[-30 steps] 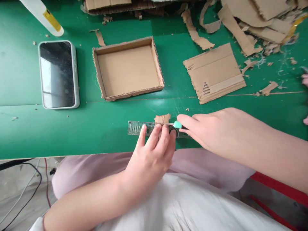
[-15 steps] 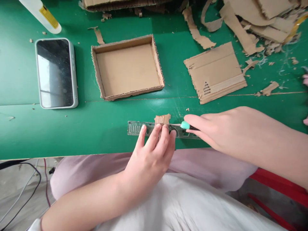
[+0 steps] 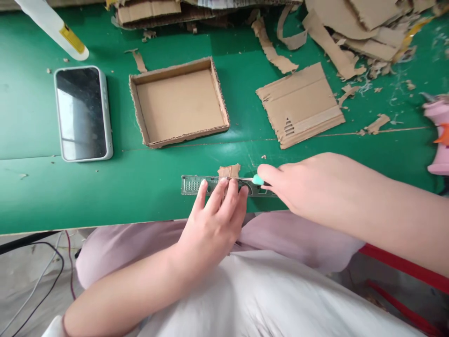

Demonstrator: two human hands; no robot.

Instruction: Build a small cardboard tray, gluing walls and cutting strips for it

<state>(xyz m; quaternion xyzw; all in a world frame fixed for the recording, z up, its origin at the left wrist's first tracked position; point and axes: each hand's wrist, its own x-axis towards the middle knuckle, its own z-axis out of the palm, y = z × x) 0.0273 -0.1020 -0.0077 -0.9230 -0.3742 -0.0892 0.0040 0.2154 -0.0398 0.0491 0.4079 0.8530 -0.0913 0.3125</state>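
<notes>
left hand (image 3: 213,220) fingers flat on ruler (image 3: 196,185); right hand (image 3: 308,187) — gripping knife (image 3: 258,180)

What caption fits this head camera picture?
The left hand pins a ruler over a cardboard scrap; the right hand holds a teal cutter at its edge.

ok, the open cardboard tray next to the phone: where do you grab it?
Pinch the right wall of the cardboard tray from above, fingers inside, thumb outside. It lies flat, open top up, with thin upright walls, and bare green table lies beside that wall. The left hand presses the ruler; the right hand holds the cutter.
</notes>
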